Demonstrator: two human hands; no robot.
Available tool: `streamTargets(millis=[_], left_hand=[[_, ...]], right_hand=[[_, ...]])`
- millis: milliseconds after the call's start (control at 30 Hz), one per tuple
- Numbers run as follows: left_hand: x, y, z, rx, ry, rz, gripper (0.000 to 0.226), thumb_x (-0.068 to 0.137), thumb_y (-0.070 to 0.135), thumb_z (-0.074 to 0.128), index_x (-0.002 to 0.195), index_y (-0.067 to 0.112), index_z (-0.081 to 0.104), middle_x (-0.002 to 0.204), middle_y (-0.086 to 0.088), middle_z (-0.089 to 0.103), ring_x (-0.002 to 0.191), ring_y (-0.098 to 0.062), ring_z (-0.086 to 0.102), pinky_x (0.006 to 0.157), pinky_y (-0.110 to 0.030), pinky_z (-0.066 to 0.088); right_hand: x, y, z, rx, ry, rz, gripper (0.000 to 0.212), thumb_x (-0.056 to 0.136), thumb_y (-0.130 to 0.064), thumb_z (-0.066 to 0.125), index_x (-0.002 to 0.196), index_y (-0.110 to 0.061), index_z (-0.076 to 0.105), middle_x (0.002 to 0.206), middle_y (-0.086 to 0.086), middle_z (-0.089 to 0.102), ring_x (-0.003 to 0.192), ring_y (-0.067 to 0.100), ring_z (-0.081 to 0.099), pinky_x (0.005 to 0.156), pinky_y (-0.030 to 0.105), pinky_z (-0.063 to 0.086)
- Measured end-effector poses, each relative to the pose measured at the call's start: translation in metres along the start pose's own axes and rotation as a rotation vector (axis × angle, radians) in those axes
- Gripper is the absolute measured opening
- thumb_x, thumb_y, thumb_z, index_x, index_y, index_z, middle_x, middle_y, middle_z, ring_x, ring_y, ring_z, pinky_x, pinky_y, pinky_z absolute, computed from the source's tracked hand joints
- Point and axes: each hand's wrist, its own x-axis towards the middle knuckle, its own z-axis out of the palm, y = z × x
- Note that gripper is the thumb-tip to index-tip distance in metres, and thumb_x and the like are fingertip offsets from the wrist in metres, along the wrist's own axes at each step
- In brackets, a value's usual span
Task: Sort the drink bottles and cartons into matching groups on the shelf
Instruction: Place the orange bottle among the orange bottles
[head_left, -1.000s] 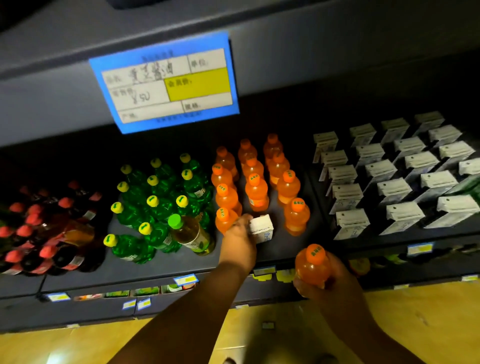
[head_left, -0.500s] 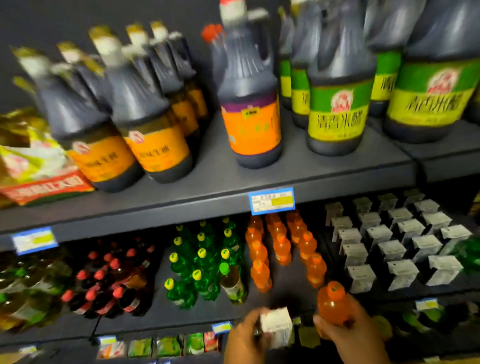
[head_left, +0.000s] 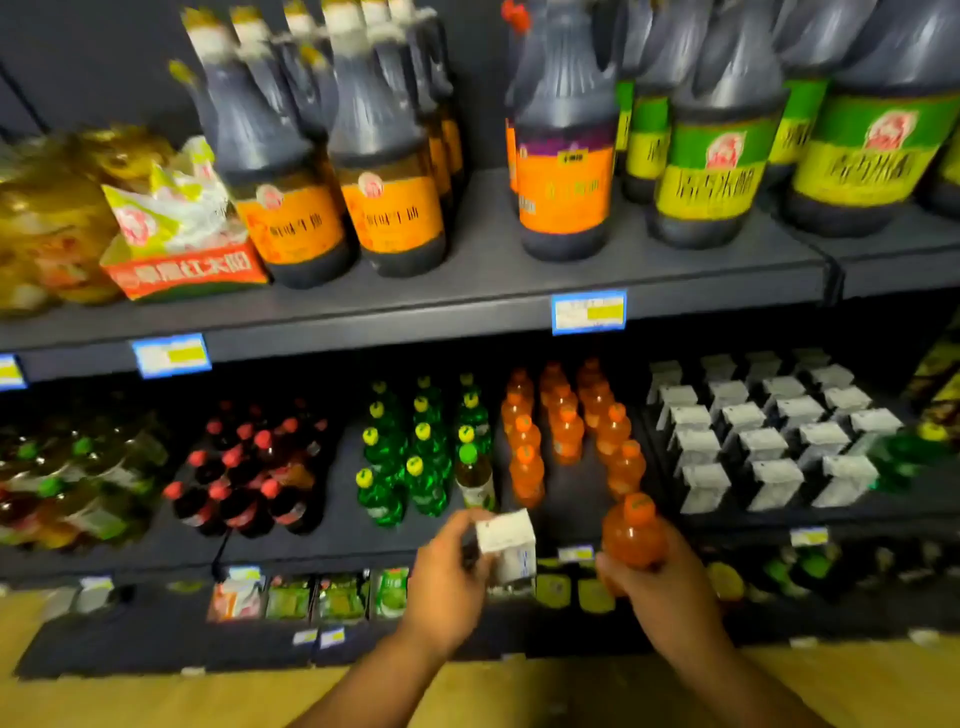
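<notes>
My left hand (head_left: 447, 577) grips a small white carton (head_left: 508, 545) in front of the drinks shelf (head_left: 322, 540). My right hand (head_left: 665, 587) holds an orange bottle (head_left: 634, 535) with an orange cap. On the shelf stand rows of orange bottles (head_left: 566, 426), green bottles with yellow caps (head_left: 415, 447), dark bottles with red caps (head_left: 244, 467) and white cartons (head_left: 763, 431). One amber bottle with a green cap (head_left: 474, 475) stands at the front between the green and orange groups. A green bottle (head_left: 904, 457) lies among the cartons at the right.
The shelf above carries large dark sauce bottles with orange labels (head_left: 389, 208) and green labels (head_left: 711, 176), plus a bagged pack (head_left: 176, 239). Mixed bottles (head_left: 67, 483) fill the far left. Small packets (head_left: 337, 597) line the bottom shelf above a yellow floor (head_left: 156, 706).
The view has pulled back and up from the drinks shelf. My left hand has lifted the white carton off the shelf beside the orange bottles. My right hand still holds the orange bottle.
</notes>
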Motion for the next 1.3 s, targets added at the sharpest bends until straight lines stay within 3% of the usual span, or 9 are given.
streamTargets(millis=[100,167,367,533,633,833,933,1033,1300], left_hand=[[-0.012,0.000,0.000,-0.050,0.012,-0.009,0.045,0.086,-0.005,0.070,0.105,0.034,0.061,0.097,0.022,0.074,0.091,0.011,0.067,0.078,-0.011,0.053],[-0.016,0.005,-0.002,-0.059,-0.002,-0.013,0.040,0.088,-0.007,0.068,0.107,0.026,0.061,0.096,0.014,0.074,0.076,0.013,0.067,0.066,-0.008,0.051],[-0.018,0.008,0.001,-0.088,0.000,-0.052,0.037,0.090,-0.001,0.069,0.105,0.031,0.059,0.101,0.009,0.076,0.052,0.007,0.061,0.048,-0.007,0.044],[-0.011,0.006,0.008,-0.091,0.005,-0.042,0.039,0.087,-0.001,0.072,0.105,0.031,0.062,0.099,0.013,0.076,0.079,0.000,0.072,0.065,-0.018,0.056],[-0.007,0.005,0.010,-0.088,0.016,-0.027,0.037,0.087,-0.001,0.072,0.107,0.030,0.063,0.100,0.012,0.075,0.086,0.002,0.071,0.070,-0.022,0.059],[-0.001,-0.008,0.021,-0.149,0.006,-0.103,0.037,0.091,-0.003,0.066,0.112,0.028,0.062,0.106,0.002,0.075,0.077,-0.003,0.070,0.062,-0.022,0.056],[0.007,-0.022,0.028,-0.150,0.026,-0.128,0.042,0.091,-0.005,0.065,0.115,0.029,0.060,0.107,0.008,0.074,0.089,-0.009,0.072,0.072,-0.030,0.062],[0.014,-0.033,0.038,-0.148,0.039,-0.134,0.043,0.091,-0.008,0.063,0.117,0.026,0.059,0.110,0.013,0.073,0.102,-0.009,0.071,0.087,-0.038,0.061],[0.028,-0.063,0.061,-0.195,0.083,-0.166,0.037,0.089,-0.014,0.062,0.109,0.018,0.060,0.105,0.017,0.073,0.103,-0.005,0.071,0.084,-0.022,0.058]], right_hand=[[-0.017,0.014,0.001,-0.031,-0.014,-0.048,0.049,0.066,-0.011,0.090,0.106,-0.026,0.066,0.095,-0.011,0.072,0.087,0.008,0.066,0.074,0.027,0.047],[-0.022,0.016,-0.001,-0.063,-0.018,-0.054,0.050,0.066,-0.011,0.090,0.106,-0.027,0.065,0.095,-0.012,0.070,0.086,0.004,0.064,0.071,0.023,0.046],[-0.023,0.021,-0.001,-0.067,-0.050,-0.023,0.051,0.067,-0.015,0.090,0.110,-0.025,0.066,0.098,-0.009,0.071,0.090,0.012,0.066,0.082,0.034,0.050],[-0.015,0.023,-0.004,-0.064,-0.052,-0.033,0.051,0.068,-0.015,0.089,0.105,-0.035,0.061,0.097,-0.015,0.067,0.090,0.005,0.062,0.081,0.032,0.047],[-0.001,0.029,-0.005,-0.059,-0.042,-0.031,0.047,0.068,-0.015,0.090,0.097,-0.038,0.060,0.095,-0.015,0.067,0.087,0.004,0.062,0.080,0.031,0.047],[0.031,0.051,0.009,-0.066,-0.032,0.008,0.057,0.068,-0.019,0.090,0.116,-0.031,0.063,0.103,-0.013,0.068,0.095,0.014,0.065,0.089,0.037,0.051],[0.053,0.066,0.024,-0.099,-0.027,0.010,0.063,0.066,-0.023,0.091,0.122,-0.029,0.063,0.107,-0.009,0.070,0.100,0.016,0.065,0.092,0.039,0.051],[0.077,0.076,0.037,-0.159,0.010,0.012,0.067,0.066,-0.025,0.091,0.126,-0.025,0.062,0.109,-0.009,0.067,0.102,0.014,0.059,0.089,0.029,0.044],[0.155,0.120,0.080,-0.189,0.054,-0.001,0.052,0.067,-0.024,0.089,0.112,-0.021,0.064,0.105,0.003,0.071,0.099,0.028,0.065,0.084,0.033,0.047]])
